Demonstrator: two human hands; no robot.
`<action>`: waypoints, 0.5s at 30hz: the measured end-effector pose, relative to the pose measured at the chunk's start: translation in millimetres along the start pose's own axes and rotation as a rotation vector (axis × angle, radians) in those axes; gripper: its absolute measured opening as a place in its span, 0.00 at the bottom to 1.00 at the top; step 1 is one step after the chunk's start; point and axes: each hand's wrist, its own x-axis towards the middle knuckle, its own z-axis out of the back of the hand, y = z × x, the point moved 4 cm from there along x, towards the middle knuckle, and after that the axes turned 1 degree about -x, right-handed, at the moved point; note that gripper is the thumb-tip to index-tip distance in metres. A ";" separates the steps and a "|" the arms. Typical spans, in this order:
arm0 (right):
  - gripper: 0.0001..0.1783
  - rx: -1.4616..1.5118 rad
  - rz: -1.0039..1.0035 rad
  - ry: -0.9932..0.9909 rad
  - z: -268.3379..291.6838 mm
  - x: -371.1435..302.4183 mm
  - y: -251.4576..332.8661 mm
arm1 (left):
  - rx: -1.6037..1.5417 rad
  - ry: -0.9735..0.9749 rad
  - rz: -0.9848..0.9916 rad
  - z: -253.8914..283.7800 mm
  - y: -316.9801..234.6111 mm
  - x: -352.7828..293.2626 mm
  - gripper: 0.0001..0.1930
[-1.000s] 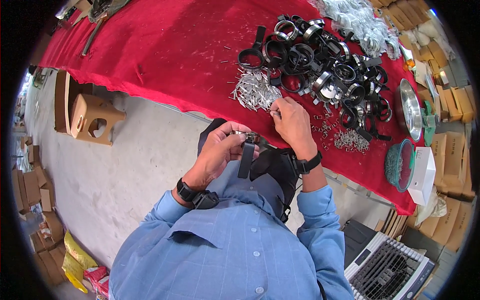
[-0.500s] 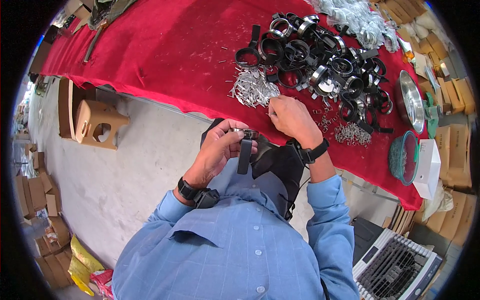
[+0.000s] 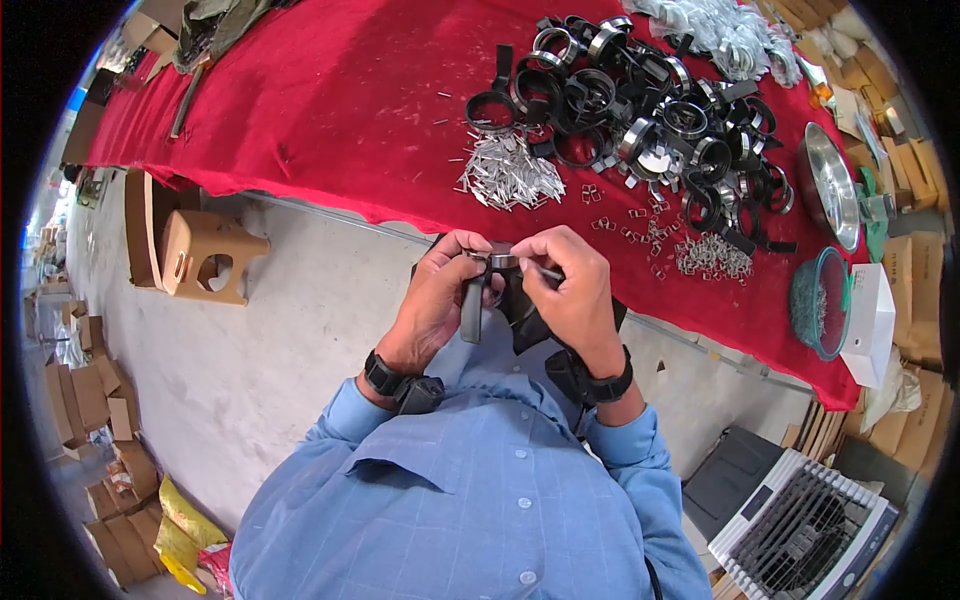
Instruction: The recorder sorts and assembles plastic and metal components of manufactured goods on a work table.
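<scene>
My left hand (image 3: 428,308) grips a metal ring with a black handle (image 3: 472,312) over my lap; the handle hangs down from its fingers. Close by on the right, my right hand (image 3: 572,285) is closed in a pinch, its fingertips at the ring's side. Whatever it pinches is too small to make out. Just beyond the hands, a pile of thin silver pins (image 3: 510,172) lies on the red cloth (image 3: 330,120). Small metal clips (image 3: 712,257) are scattered and heaped to the right of the pins.
A large heap of black and silver rings with handles (image 3: 640,110) covers the table's far right, with clear plastic bags (image 3: 720,35) behind. A steel bowl (image 3: 832,185), green basket (image 3: 820,305) and white box (image 3: 872,325) stand rightward. A brown stool (image 3: 210,255) is at left.
My right hand has moved from the edge of the pin pile back toward me, to the ring in my left hand. The left hand stays nearly in place, with the handle slightly turned.
</scene>
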 end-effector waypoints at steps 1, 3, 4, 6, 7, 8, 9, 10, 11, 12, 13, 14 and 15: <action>0.11 0.030 0.032 -0.030 -0.9 -2.6 3.0 | -0.006 -0.002 0.000 -0.8 0.3 0.8 0.11; 0.11 0.038 0.059 -0.047 -4.8 -7.2 4.9 | -0.010 -0.005 0.003 -1.8 0.0 1.6 0.11; 0.12 0.051 0.047 -0.059 -6.0 -8.4 6.8 | -0.043 0.002 0.008 -2.8 -0.6 1.5 0.10; 0.13 0.064 0.035 -0.071 -7.8 -9.0 7.6 | -0.075 0.009 0.013 -4.0 -1.1 1.3 0.10; 0.15 0.085 0.017 -0.068 -8.9 -9.0 6.5 | -0.053 0.020 0.002 -4.9 -1.4 1.2 0.10; 0.16 0.107 0.000 -0.065 -9.6 -9.0 5.5 | -0.030 0.031 -0.009 -5.5 -1.8 1.0 0.11; 0.16 0.108 0.000 -0.065 -9.8 -8.9 5.2 | -0.030 0.030 -0.009 -5.1 -1.8 0.6 0.11; 0.17 0.123 -0.009 -0.052 -10.3 -8.7 4.4 | -0.041 0.033 -0.011 -4.6 -1.8 0.1 0.11; 0.19 0.138 -0.019 -0.039 -10.8 -8.6 3.6 | -0.053 0.037 -0.013 -4.4 -1.9 -0.4 0.11; 0.19 0.138 -0.019 -0.040 -11.3 -8.8 2.2 | -0.053 0.037 -0.013 -5.5 -1.6 -0.4 0.11; 0.20 0.150 -0.008 -0.041 -11.8 -9.2 0.7 | -0.027 0.021 -0.021 -7.2 -1.7 -0.4 0.11; 0.20 0.163 0.003 -0.042 -11.8 -9.3 -0.2 | -0.001 0.006 -0.029 -8.5 -2.1 -0.4 0.11; 0.20 0.163 0.002 -0.042 -11.1 -8.9 0.1 | -0.001 0.005 -0.028 -9.6 -2.6 -1.3 0.11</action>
